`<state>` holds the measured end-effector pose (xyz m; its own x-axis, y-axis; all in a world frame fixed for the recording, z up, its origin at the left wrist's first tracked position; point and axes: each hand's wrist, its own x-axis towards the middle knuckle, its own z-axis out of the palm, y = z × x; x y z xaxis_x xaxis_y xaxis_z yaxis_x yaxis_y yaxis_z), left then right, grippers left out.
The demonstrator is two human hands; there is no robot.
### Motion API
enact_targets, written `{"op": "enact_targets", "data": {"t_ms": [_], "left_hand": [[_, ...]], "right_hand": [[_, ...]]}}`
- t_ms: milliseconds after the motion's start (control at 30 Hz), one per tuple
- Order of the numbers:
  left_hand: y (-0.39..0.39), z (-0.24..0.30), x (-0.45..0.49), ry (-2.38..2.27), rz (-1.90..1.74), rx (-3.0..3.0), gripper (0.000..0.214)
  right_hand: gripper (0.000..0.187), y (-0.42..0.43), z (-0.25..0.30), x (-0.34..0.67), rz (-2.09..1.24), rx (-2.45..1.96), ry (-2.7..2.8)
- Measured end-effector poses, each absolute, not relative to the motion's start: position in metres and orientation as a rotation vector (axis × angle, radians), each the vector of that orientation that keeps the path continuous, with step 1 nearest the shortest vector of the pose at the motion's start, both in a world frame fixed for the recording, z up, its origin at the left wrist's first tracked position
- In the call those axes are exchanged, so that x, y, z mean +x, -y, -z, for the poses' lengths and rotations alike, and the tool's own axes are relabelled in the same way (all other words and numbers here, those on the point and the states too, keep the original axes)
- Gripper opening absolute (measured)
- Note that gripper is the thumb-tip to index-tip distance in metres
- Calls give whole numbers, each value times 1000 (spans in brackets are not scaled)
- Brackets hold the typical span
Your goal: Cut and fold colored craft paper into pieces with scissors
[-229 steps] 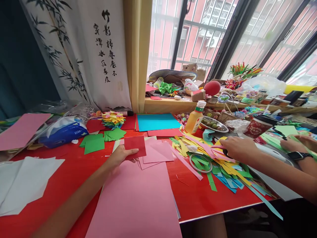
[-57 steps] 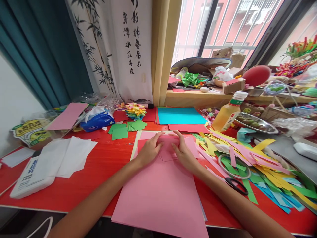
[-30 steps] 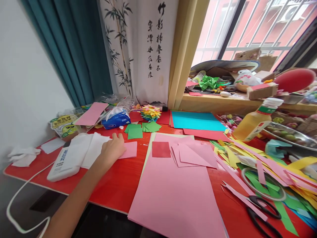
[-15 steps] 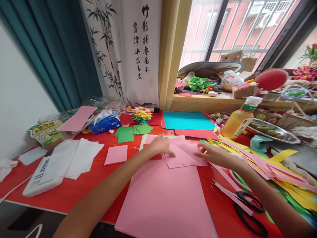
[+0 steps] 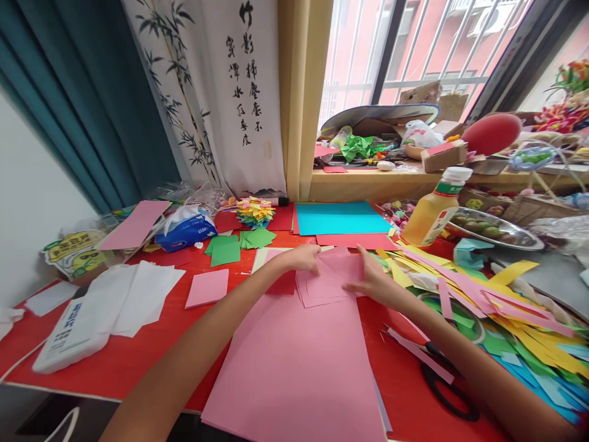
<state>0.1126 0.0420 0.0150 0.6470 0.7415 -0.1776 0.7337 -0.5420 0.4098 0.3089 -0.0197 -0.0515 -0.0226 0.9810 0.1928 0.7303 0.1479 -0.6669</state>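
Note:
Several pink paper squares (image 5: 326, 285) lie loosely overlapped on a stack of large pink sheets (image 5: 294, 362). At their left edge my left hand (image 5: 304, 258) grips them with its fingers bent down. My right hand (image 5: 372, 280) holds the right edge, its thumb lying over the paper. A dark red piece of paper (image 5: 282, 284) shows just left of the squares. Black-handled scissors (image 5: 448, 390) lie under my right forearm, partly hidden, with a pink strip across them.
A pile of pink squares (image 5: 207, 288) and green squares (image 5: 225, 250) sit to the left. Blue paper (image 5: 340, 218) lies at the back. On the right are a juice bottle (image 5: 435, 209), colourful paper strips (image 5: 519, 307) and a metal tray (image 5: 497, 231).
My hands have come closer together, pushing the spread pink squares into a tighter bunch. My right hand has moved left onto their edge. The whole view has shifted slightly to the right.

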Motion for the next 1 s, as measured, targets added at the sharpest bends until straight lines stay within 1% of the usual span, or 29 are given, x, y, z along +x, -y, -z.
{"op": "enact_targets", "data": {"t_ms": [67,100,200,267,300,367,433,533,700,867,933,1000], "left_hand": [[-39,-20,114,-1099,-155,2457,34],[-38,-22,115,-1082,-224,2474,32],[-34,-26,115,-1030,-398,2502,29],[-32,-26,113,-1006,-482,2507,27],[-32,-25,111,-1007,-515,2507,27],[-33,-22,103,-1031,-580,2464,27],[-35,-16,93,-1058,-632,2389,31],[-38,-4,78,-1038,-728,2247,37],[-31,12,71,-774,-875,2059,42],[-14,14,81,-745,-902,1898,58],[-9,14,86,-751,-909,1874,58],[-7,14,89,-775,-920,1883,55]], "right_hand": [[93,21,46,307,-541,-1548,1667],[87,22,43,306,-613,-1481,1592],[52,24,35,305,-841,-1233,1444],[33,25,33,305,-866,-1158,1424],[26,25,33,305,-860,-1146,1421],[20,24,34,305,-846,-1126,1399],[20,24,36,305,-856,-1082,1368],[25,23,39,305,-902,-1027,1352],[46,24,43,302,-874,-1093,1371],[57,27,43,299,-711,-1091,1470],[60,29,43,297,-581,-1110,1532],[55,30,42,296,-440,-1144,1596]]}}
